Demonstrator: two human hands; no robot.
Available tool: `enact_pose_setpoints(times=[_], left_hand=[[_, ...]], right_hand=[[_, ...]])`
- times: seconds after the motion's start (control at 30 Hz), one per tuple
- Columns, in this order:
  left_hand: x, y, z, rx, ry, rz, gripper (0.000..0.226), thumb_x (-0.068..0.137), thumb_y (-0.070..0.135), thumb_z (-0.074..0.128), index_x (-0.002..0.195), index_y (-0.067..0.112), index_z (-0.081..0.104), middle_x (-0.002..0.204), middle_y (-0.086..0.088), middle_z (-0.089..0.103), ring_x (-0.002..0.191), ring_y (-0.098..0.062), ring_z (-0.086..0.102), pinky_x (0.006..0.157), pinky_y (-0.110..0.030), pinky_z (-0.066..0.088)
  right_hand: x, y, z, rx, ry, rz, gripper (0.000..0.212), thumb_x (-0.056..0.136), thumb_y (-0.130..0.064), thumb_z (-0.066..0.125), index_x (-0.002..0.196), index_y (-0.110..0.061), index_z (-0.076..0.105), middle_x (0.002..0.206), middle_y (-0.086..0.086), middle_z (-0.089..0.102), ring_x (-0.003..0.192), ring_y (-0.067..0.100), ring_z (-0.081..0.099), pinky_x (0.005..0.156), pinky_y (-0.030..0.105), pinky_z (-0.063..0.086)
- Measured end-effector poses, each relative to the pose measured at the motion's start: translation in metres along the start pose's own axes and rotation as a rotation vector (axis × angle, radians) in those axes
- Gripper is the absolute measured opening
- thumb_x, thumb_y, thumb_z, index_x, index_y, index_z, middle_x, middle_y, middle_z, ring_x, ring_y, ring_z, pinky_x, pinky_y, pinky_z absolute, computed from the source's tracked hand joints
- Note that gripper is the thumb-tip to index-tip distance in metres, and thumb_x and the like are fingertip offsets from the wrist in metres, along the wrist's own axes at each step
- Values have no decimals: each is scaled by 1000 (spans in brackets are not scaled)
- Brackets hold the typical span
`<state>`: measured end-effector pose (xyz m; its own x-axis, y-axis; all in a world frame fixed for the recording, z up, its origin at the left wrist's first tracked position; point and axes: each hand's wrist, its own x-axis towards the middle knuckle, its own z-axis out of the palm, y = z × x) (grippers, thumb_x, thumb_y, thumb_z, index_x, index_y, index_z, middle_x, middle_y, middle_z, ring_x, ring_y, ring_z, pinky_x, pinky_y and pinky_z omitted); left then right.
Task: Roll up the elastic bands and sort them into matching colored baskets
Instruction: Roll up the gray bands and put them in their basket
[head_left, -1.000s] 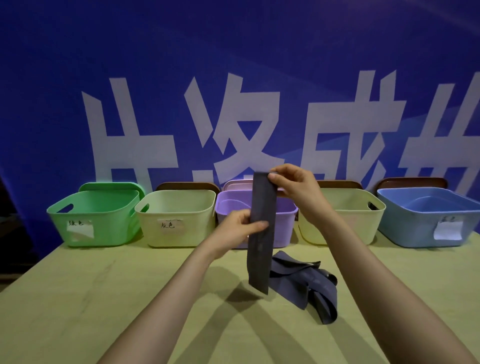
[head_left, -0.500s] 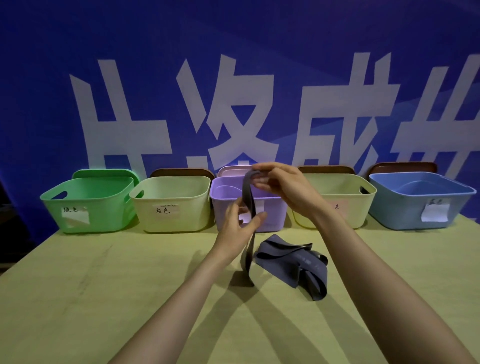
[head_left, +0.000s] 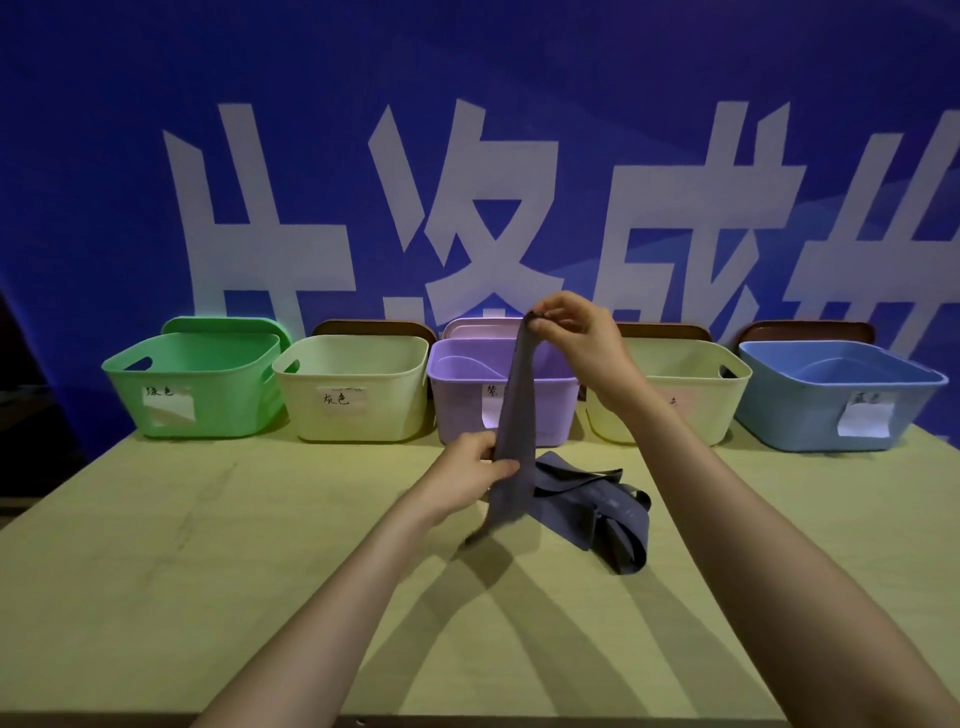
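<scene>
Up top, the right hand (head_left: 576, 332) pinched the upper end of a grey-blue band (head_left: 514, 415) between thumb and fingertips, in front of the purple basket (head_left: 457, 400). Lower down, the left hand (head_left: 467, 473) had its grip curled round the same band, thumb across the front. The band hung drawn out between the two hands, its lower end down close to the table (head_left: 208, 545). Just to its right a loose heap of bands (head_left: 597, 514) of the same colour lay on the table. Along the far edge stood the row: green basket (head_left: 208, 395), cream basket (head_left: 358, 415), the purple one, yellow basket (head_left: 685, 415) and blue basket (head_left: 800, 410), each with a paper label.
</scene>
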<state>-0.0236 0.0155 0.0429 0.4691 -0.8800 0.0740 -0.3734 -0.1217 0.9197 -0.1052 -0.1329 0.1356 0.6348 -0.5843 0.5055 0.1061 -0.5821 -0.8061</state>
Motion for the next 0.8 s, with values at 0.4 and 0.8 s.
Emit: enact_pose_setpoints(times=[0.4, 0.8], left_hand=[[-50, -65, 39, -23, -74, -234, 12, 82, 6, 70, 91, 13, 67, 84, 2, 71, 80, -13, 67, 71, -26, 55], [8, -98, 24, -83, 174, -216, 82, 77, 36, 77, 143, 17, 31, 133, -2, 41, 123, -16, 45, 88, -29, 49]], right_hand=[[-48, 83, 37, -89, -302, 158, 15, 88, -7, 66, 86, -23, 67, 88, -1, 68, 85, 17, 65, 75, 31, 54], [-63, 134, 54, -104, -289, 119, 18, 90, -11, 64, 107, -17, 64, 103, -2, 67, 93, 6, 61, 76, 12, 50]])
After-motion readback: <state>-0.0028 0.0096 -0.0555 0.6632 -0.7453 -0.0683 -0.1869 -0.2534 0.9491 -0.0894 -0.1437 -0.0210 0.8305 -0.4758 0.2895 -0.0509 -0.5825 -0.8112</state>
